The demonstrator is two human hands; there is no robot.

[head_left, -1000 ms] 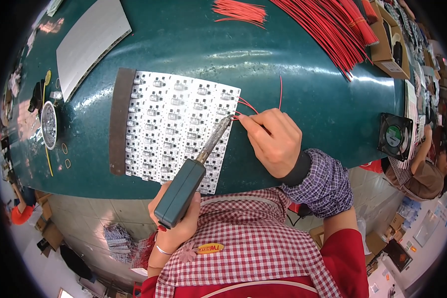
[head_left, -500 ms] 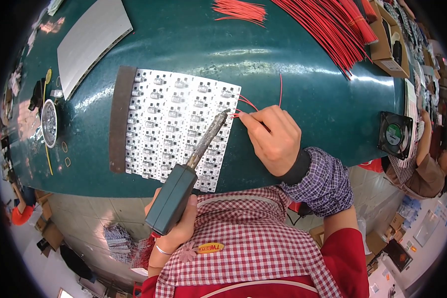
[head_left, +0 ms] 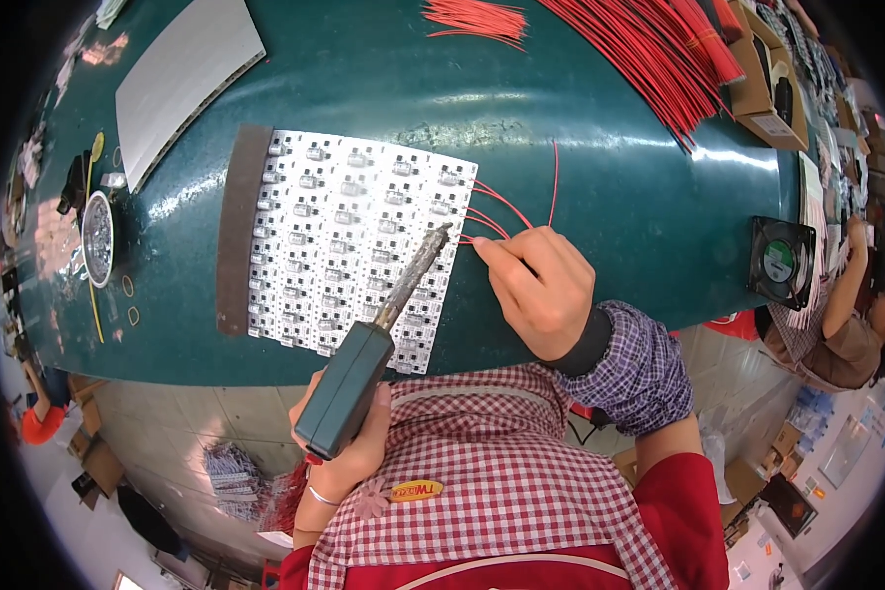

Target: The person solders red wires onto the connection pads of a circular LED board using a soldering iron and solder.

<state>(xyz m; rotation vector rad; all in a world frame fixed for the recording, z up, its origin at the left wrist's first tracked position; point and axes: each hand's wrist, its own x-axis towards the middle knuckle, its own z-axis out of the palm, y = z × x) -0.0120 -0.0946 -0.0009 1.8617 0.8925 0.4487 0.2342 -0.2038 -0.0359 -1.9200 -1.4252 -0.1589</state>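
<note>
My left hand (head_left: 362,444) is wrapped round the dark green body of a soldering iron (head_left: 349,388). Its long, crusted tip rests over the right-hand columns of a white circuit board panel (head_left: 329,251) set with rows of small parts. My right hand (head_left: 543,293) pinches a thin red wire (head_left: 469,239) between thumb and forefinger, its end at the panel's right edge. Higher on that edge, more red wires (head_left: 506,197) run out and curve toward the hand. A dark brown strip (head_left: 242,231) lies along the panel's left side.
Red wire bundles (head_left: 649,59) and a short wire pile (head_left: 475,20) lie at the back. A cardboard box (head_left: 772,84) and black fan (head_left: 782,264) stand at right. At left are a grey sheet (head_left: 187,84) and metal bowl (head_left: 97,241). A person (head_left: 841,315) sits far right.
My right hand has shifted slightly down with the pinched wire, and the wires above it show more of their length. The soldering iron's tip has moved slightly down and left.
</note>
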